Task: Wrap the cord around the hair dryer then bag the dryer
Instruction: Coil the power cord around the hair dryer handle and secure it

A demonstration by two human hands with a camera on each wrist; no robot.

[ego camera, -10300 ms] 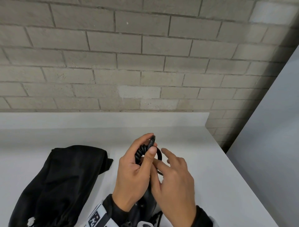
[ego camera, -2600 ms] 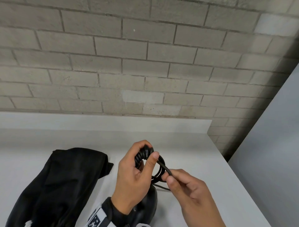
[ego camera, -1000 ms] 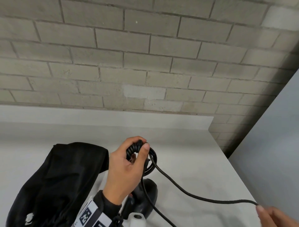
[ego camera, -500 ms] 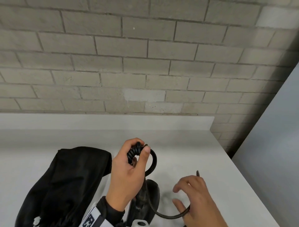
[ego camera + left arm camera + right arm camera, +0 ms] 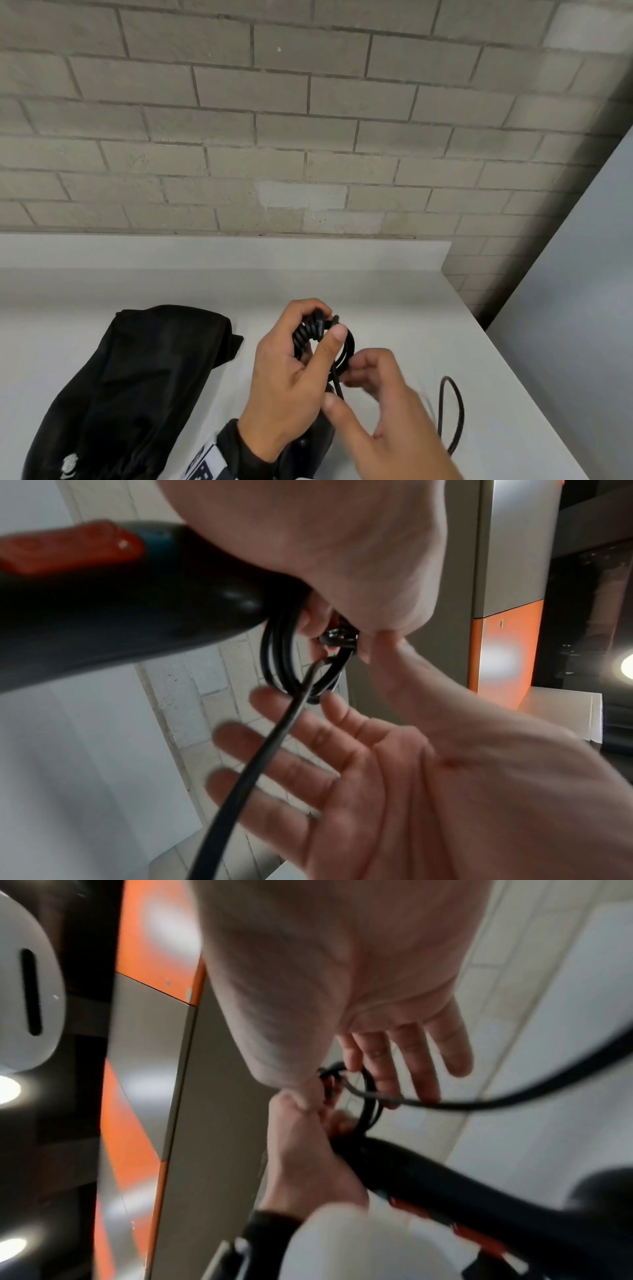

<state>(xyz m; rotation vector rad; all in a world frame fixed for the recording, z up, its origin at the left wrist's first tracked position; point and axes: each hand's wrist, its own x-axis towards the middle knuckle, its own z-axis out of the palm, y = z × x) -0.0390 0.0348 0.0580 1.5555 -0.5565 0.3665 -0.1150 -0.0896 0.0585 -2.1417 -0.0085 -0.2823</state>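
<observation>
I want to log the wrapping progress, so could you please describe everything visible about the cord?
The cord is thin, black and round, rubbery-looking. Several turns are bunched at the end of the dryer handle, gripped there by the left hand. One strand leads from the bundle across the right hand, whose straight fingers touch it. The free remainder curves in a loop over the white counter. The plug is not visible.

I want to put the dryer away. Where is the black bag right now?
In the head view, the soft black fabric bag lies on the white counter, at the person's left, beside the left hand.
</observation>
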